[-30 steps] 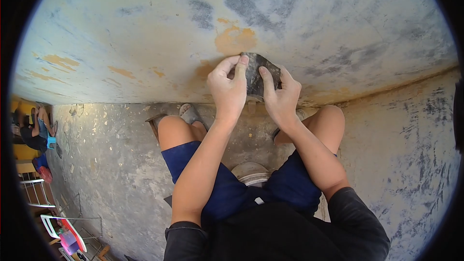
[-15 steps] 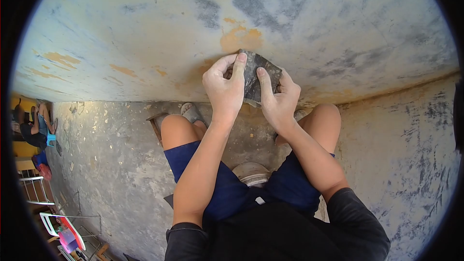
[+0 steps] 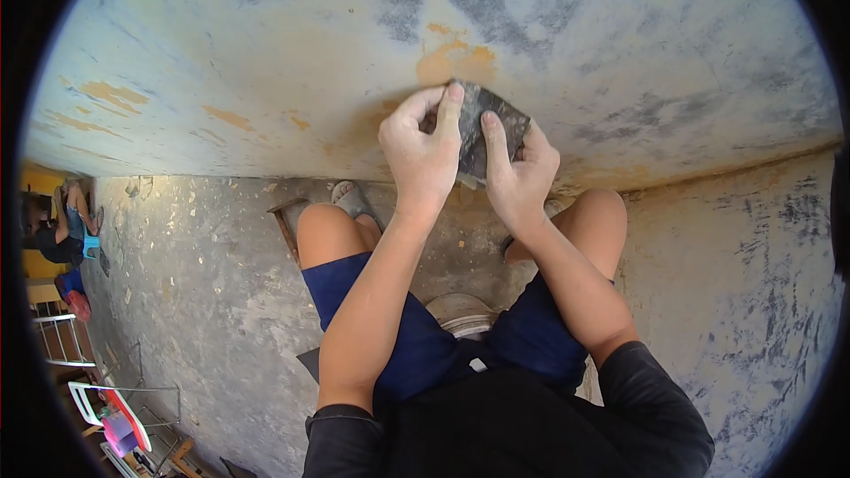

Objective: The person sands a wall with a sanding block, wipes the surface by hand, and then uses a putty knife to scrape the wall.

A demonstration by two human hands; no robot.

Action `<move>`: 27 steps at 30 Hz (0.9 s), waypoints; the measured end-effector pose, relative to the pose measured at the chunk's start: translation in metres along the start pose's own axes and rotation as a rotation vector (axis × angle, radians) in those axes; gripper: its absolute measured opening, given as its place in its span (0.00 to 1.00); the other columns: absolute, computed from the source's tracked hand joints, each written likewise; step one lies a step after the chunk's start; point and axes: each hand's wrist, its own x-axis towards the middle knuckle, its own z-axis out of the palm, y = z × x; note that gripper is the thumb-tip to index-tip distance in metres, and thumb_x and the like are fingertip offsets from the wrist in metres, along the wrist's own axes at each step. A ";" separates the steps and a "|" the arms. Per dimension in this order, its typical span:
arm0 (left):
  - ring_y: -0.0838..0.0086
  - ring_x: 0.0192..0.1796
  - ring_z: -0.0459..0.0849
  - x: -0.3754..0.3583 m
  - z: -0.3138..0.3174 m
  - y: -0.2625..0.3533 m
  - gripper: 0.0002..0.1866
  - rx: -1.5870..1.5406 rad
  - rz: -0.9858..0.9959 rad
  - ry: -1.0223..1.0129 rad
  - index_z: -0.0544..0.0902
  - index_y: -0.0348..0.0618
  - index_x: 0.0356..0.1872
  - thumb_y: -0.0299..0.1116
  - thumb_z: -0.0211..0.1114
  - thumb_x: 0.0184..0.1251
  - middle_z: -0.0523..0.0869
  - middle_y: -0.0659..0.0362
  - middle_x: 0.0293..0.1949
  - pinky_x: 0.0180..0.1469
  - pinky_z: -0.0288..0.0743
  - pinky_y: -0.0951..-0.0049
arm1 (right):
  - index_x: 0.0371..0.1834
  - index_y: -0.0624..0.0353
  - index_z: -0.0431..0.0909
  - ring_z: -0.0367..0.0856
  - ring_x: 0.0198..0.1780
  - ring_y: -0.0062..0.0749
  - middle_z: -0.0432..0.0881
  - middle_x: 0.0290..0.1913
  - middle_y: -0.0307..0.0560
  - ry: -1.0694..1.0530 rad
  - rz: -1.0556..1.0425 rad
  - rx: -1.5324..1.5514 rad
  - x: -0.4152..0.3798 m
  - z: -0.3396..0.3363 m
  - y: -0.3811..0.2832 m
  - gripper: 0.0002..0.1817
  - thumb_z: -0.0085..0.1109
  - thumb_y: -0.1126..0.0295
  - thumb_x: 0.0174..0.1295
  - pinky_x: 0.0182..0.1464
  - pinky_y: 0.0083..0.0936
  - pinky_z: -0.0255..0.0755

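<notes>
A dark, worn piece of sandpaper (image 3: 474, 119), dusted with pale powder, is held between both hands in front of the wall (image 3: 292, 26). My left hand (image 3: 421, 150) pinches its left edge, thumb on top near the upper corner and fingers curled behind. On the other side, my right hand (image 3: 522, 173) grips the right part, its thumb lying across the face and its fingers behind. Pale dust coats both hands. Just above the sheet, an orange-brown patch (image 3: 456, 62) shows on the wall. Whether the sheet touches the wall cannot be told.
Between my legs is a round, pale lid or bucket (image 3: 460, 314). A wooden-looking piece (image 3: 285, 226) lies by my left knee. A side wall (image 3: 735, 301) rises at right. Far left are a seated person (image 3: 66, 226), a blue stool (image 3: 90, 246) and a white chair frame (image 3: 84, 403).
Both hands and the sandpaper sit slightly higher and further right in view, and the sheet is tilted a little differently. The camera view has also shifted slightly. Both grips persist.
</notes>
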 end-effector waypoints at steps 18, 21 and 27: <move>0.87 0.28 0.74 -0.004 0.001 0.000 0.12 -0.042 -0.102 0.001 0.92 0.29 0.40 0.33 0.73 0.75 0.88 0.65 0.27 0.31 0.70 0.79 | 0.46 0.71 0.87 0.78 0.34 0.13 0.90 0.33 0.42 0.015 0.075 0.036 -0.003 0.000 0.000 0.09 0.67 0.72 0.74 0.39 0.19 0.76; 0.88 0.28 0.74 0.000 0.002 0.001 0.13 -0.054 -0.120 0.002 0.92 0.29 0.41 0.33 0.73 0.75 0.88 0.66 0.28 0.32 0.70 0.80 | 0.47 0.71 0.87 0.78 0.34 0.13 0.90 0.34 0.42 0.015 0.092 0.053 -0.005 0.000 -0.002 0.09 0.67 0.73 0.74 0.39 0.19 0.76; 0.88 0.29 0.75 -0.001 0.000 0.001 0.13 -0.056 -0.122 -0.004 0.92 0.28 0.41 0.33 0.73 0.76 0.88 0.65 0.28 0.32 0.70 0.80 | 0.48 0.71 0.87 0.78 0.35 0.13 0.91 0.35 0.42 0.012 0.110 0.135 -0.005 0.003 0.004 0.10 0.67 0.73 0.74 0.39 0.19 0.76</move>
